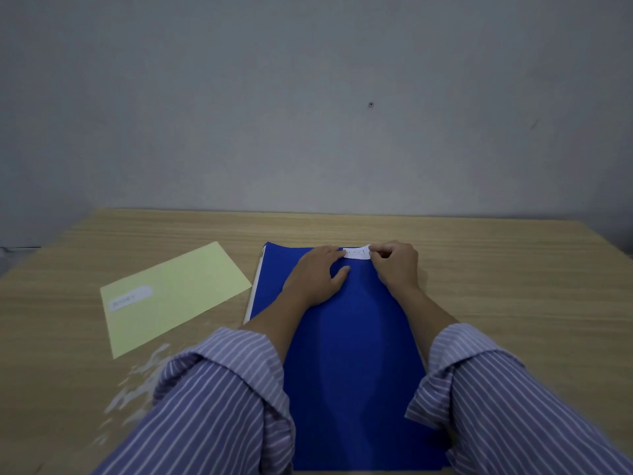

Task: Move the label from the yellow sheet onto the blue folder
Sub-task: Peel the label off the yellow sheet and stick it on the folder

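Nearest the camera, two striped sleeves (pixel 219 399) are seen rolled back above bare forearms that reach forward over the blue folder (pixel 356 354), which lies lengthwise on the desk (pixel 513 286). To the left of the folder, apart from it, the yellow sheet (pixel 174 296) lies flat at an angle; a pale rounded patch with faint writing (pixel 130 298) is seen near its left end, and whether this is a second label or the mark left by the removed one cannot be told.

Farther along, the left hand (pixel 317 275) is laid flat on the folder, its fingertips pressed on the left end of the white label (pixel 357 253). The right hand (pixel 397 262) is closed in a pinch on the label's right end. The label is held at the folder's far edge, and its right end appears slightly raised.

The transfer is judged nearly done: the label is off the sheet and on the folder, while pressing down and letting go seem left.
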